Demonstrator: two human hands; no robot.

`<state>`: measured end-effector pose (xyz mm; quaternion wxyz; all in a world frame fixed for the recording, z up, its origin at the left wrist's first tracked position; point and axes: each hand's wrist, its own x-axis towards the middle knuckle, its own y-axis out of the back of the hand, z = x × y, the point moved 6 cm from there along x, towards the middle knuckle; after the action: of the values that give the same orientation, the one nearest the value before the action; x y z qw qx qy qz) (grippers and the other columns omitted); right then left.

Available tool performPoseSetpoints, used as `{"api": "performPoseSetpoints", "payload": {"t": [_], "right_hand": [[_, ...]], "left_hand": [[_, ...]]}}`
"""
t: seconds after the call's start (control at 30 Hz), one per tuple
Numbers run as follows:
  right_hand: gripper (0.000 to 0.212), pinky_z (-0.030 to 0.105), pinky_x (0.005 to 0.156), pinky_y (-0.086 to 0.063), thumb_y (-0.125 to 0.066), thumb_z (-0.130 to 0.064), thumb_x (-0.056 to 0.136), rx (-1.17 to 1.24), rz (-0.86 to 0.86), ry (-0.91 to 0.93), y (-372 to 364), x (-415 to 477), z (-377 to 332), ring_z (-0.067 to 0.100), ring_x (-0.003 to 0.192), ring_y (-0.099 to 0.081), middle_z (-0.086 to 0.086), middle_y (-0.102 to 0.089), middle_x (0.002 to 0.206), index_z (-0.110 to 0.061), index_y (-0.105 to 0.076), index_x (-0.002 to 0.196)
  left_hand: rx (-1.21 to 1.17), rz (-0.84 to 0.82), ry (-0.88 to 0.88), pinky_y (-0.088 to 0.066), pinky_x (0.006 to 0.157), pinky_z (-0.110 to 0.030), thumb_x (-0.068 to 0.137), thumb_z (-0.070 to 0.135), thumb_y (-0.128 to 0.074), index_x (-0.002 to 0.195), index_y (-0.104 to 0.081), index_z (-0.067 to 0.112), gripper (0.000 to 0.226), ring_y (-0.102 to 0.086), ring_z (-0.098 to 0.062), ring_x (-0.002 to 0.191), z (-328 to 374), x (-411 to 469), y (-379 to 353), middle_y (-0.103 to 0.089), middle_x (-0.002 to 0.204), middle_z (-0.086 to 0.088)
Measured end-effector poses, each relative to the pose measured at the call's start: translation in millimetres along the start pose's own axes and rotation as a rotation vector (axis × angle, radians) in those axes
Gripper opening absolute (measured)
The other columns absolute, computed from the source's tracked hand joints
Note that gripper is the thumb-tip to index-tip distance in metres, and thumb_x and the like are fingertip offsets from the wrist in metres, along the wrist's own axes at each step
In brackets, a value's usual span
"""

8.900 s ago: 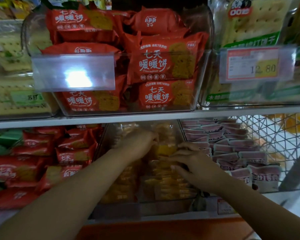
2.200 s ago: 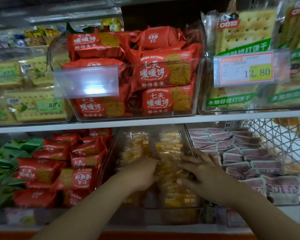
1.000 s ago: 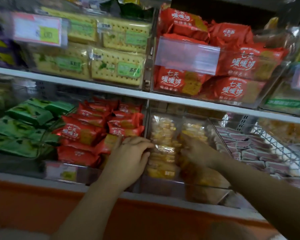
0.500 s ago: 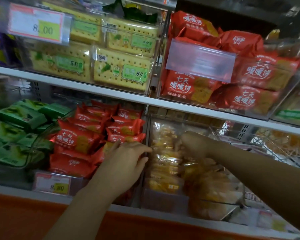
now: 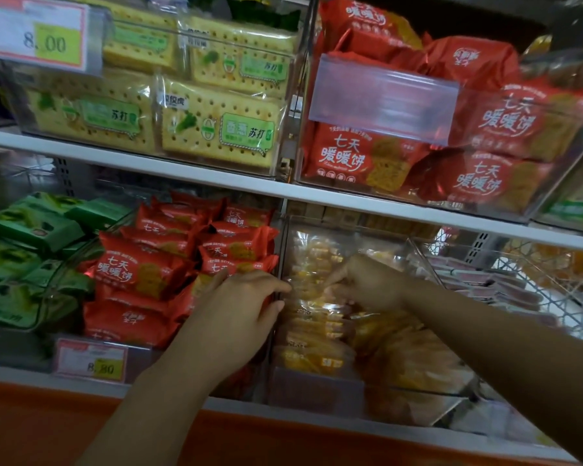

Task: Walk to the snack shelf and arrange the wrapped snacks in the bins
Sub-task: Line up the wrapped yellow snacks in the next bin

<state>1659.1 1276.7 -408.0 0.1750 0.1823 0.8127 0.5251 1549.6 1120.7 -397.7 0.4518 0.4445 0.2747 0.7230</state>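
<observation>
Hands (image 5: pixel 236 317) (image 5: pixel 364 284) spread loosely over yellow snacks (image 5: pixel 313 344), red packs (image 5: pixel 138 270) crowding beside, grip unclear.

Clear-wrapped yellow snacks (image 5: pixel 312 326) stacked in the clear lower-shelf bin (image 5: pixel 418 253), between red and pink packs.

Two hands, left hand (image 5: pixel 236 317) at 6 o'clock, right hand (image 5: pixel 367 284) at 4 o'clock, two price tags, one (image 5: pixel 34 31) at 10 o'clock, one (image 5: pixel 93 361) at 7 o'clock, two shelf boards, upper board (image 5: pixel 182 173), lower board (image 5: pixel 317 418), snack packs too many and too overlapped to count.
</observation>
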Motion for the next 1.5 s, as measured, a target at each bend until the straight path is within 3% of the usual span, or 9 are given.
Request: {"api": "performPoseSetpoints", "payload": {"t": [0.13,0.23,0.53,0.73,0.93,1.07,1.2,1.33,1.5], "right_hand": [[0.016,0.025,0.083,-0.050,-0.055,-0.026,0.092,0.239,0.071,-0.066,22,-15,13,0.014,0.086,-0.067,0.006,-0.072,0.093,-0.021,-0.071,0.093],[0.022,0.000,0.075,-0.040,-0.063,-0.010,0.087,0.093,0.233,-0.055,39,-21,15,0.003,0.088,-0.060,0.002,-0.068,0.109,-0.011,-0.068,0.108],[0.002,0.016,0.060,-0.049,-0.066,-0.011,0.084,0.054,0.164,-0.129,17,4,12,0.002,0.052,-0.062,-0.006,-0.065,0.071,-0.011,-0.064,0.085],[0.017,0.013,0.058,-0.038,-0.050,-0.002,0.087,-0.172,0.078,-0.136,9,5,-2,0.012,0.071,-0.054,0.002,-0.061,0.076,-0.005,-0.066,0.083],[0.016,0.019,0.059,-0.039,-0.052,-0.011,0.092,-0.012,0.075,-0.173,-2,4,6,0.004,0.063,-0.053,-0.007,-0.056,0.071,-0.017,-0.059,0.079],[0.013,0.019,0.077,-0.046,-0.055,-0.020,0.093,0.215,0.165,-0.202,33,-12,7,0.016,0.087,-0.065,0.000,-0.068,0.099,-0.014,-0.066,0.096],[0.034,0.021,0.090,-0.033,-0.051,-0.020,0.094,-0.201,0.300,-0.308,52,-4,31,0.023,0.120,-0.051,0.008,-0.057,0.130,-0.010,-0.054,0.126],[0.021,0.022,0.082,-0.036,-0.050,-0.016,0.093,-0.152,0.219,-0.344,35,24,54,0.024,0.108,-0.055,-0.002,-0.059,0.101,-0.018,-0.060,0.111],[0.020,0.019,0.069,-0.035,-0.056,-0.022,0.091,-0.179,0.215,-0.305,37,45,48,0.018,0.102,-0.057,0.001,-0.063,0.104,-0.009,-0.065,0.104]], "left_hand": [[0.017,0.007,-0.003,-0.025,0.110,-0.032,0.094,0.029,-0.052,0.121,-0.059,0.035,0.029,-0.046,0.003,0.114,1,-2,0,-0.055,0.124,0.022],[0.003,0.001,-0.006,-0.027,0.110,-0.037,0.093,0.027,-0.054,0.120,-0.060,0.034,0.028,-0.048,0.001,0.114,0,-2,0,-0.056,0.124,0.021],[-0.011,-0.022,-0.011,-0.028,0.110,-0.038,0.094,0.028,-0.052,0.121,-0.058,0.035,0.029,-0.046,0.002,0.116,-3,-2,-2,-0.053,0.125,0.023],[-0.004,-0.031,-0.007,-0.023,0.114,-0.036,0.095,0.030,-0.051,0.123,-0.057,0.036,0.030,-0.044,0.003,0.118,-4,-2,-3,-0.052,0.127,0.024],[0.004,-0.029,-0.005,-0.021,0.114,-0.036,0.095,0.031,-0.051,0.124,-0.055,0.037,0.031,-0.042,0.004,0.120,-4,-1,-4,-0.050,0.128,0.025],[-0.011,0.028,-0.002,-0.029,0.110,-0.038,0.093,0.026,-0.055,0.120,-0.061,0.034,0.029,-0.048,0.000,0.116,-3,2,-3,-0.056,0.123,0.020],[0.005,0.138,0.014,-0.044,0.095,-0.040,0.090,0.019,-0.057,0.111,-0.067,0.027,0.024,-0.059,-0.013,0.104,-4,10,0,-0.065,0.111,0.010],[0.090,0.140,0.072,-0.036,0.097,-0.036,0.092,0.022,-0.052,0.114,-0.065,0.029,0.026,-0.054,-0.015,0.111,-10,26,-4,-0.063,0.116,0.010],[0.158,0.092,0.123,-0.027,0.100,-0.030,0.096,0.030,-0.043,0.120,-0.057,0.038,0.029,-0.046,-0.008,0.117,-18,37,-10,-0.056,0.123,0.018]]}}
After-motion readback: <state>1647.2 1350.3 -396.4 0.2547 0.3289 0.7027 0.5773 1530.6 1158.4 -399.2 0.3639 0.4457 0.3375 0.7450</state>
